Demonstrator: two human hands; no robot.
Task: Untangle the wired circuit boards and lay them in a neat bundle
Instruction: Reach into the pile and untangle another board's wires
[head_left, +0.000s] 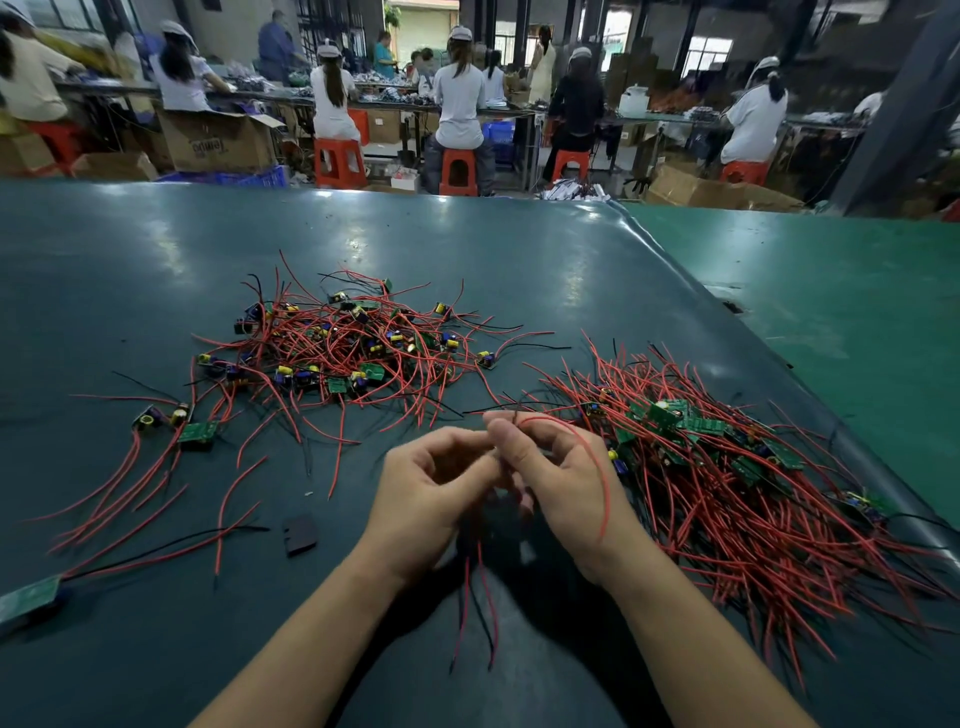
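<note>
The thin red and black leads (475, 597) hang straight down toward the person from between the two hands, their long axis running near to far, loose ends close to the table edge. One red wire (597, 467) loops over the back of the right hand (561, 488), whose thumb and forefinger pinch it at the top. The left hand (431, 488) curls in beside it, fingertips meeting the same strands; the board they belong to is hidden between the palms, I think. The sorted bundle of green circuit boards with red wires (727, 467) lies just to the right, nearest the right hand, wires trailing toward the person. The tangled heap of small boards and red wires (343, 353) sits farther off, ahead and left, on the dark green table mat (156, 260).
</note>
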